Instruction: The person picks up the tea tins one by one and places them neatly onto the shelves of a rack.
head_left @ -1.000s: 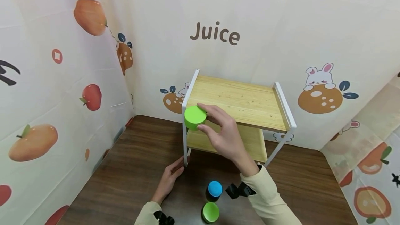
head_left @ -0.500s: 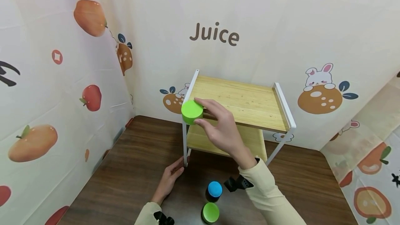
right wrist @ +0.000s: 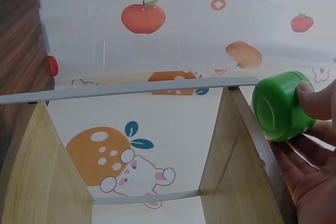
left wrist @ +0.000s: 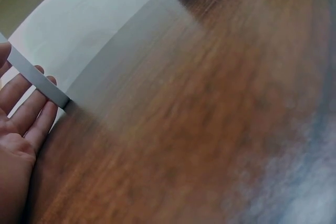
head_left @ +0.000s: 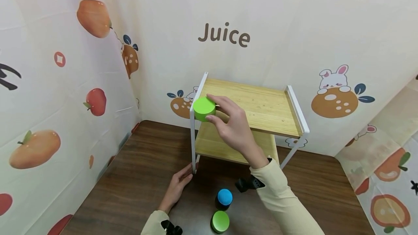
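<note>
In the head view my right hand (head_left: pixel 233 128) pinches a small round green jar (head_left: pixel 204 108) between thumb and fingers. It holds the jar in front of the upper board's left end. The right wrist view shows this green jar (right wrist: pixel 278 107) tilted, beside the edge of the wooden board. My left hand (head_left: pixel 175 188) is low at the front left leg of a two-tier shelf (head_left: pixel 251 106). In the left wrist view the white leg (left wrist: pixel 34 74) passes between the thumb and the fingers (left wrist: pixel 31 108). Both boards have white metal side frames.
A blue-topped round container (head_left: pixel 224 198) and another green one (head_left: pixel 220 222) stand on the dark wooden table (head_left: pixel 140 169), in front of the shelf. Fruit-printed curtains (head_left: pixel 277 28) hang behind the shelf and along both sides.
My right hand has raised the green jar toward the upper board's front edge, shifting slightly left and then back right. The left hand, shelf and other containers have not moved.
</note>
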### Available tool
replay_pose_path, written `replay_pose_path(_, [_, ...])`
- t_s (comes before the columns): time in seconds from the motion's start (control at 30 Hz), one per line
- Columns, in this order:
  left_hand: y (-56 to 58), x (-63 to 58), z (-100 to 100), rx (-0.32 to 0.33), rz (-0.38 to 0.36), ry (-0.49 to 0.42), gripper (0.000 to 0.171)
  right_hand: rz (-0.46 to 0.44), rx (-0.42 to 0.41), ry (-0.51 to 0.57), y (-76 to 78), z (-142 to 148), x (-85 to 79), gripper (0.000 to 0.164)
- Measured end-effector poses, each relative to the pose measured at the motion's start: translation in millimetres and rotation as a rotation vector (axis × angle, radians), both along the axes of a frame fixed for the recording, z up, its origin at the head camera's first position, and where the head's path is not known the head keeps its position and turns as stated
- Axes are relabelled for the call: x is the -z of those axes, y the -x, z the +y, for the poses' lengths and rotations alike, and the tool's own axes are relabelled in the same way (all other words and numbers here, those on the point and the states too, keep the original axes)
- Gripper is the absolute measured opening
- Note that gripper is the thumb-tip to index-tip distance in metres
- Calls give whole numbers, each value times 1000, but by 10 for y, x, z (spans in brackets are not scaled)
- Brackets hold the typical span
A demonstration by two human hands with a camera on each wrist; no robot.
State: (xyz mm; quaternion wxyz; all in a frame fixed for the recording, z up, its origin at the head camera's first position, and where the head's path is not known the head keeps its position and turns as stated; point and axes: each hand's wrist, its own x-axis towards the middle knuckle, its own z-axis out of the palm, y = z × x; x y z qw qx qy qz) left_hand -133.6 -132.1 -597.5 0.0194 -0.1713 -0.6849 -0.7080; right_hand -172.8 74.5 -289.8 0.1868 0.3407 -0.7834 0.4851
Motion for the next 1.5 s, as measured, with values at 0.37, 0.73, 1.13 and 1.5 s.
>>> replay_pose_path(0.37, [-3,-24,-3,3,-8,-1,49,-23,33,-9,41,-20,25,57])
replay_pose_path(0.73, [-4,-1,-9,17,16,-24,49,-67,51,-41,32,-30,33,56])
replay_pose_path(1.13, [-2,-13,-3,16,1,-28,48,-54,104,-82,9,-39,36,55])
replay_pose_path(1.5, [-5,-12,1,5,-17,-16,49,-13,134,-102,16,-47,61,54])
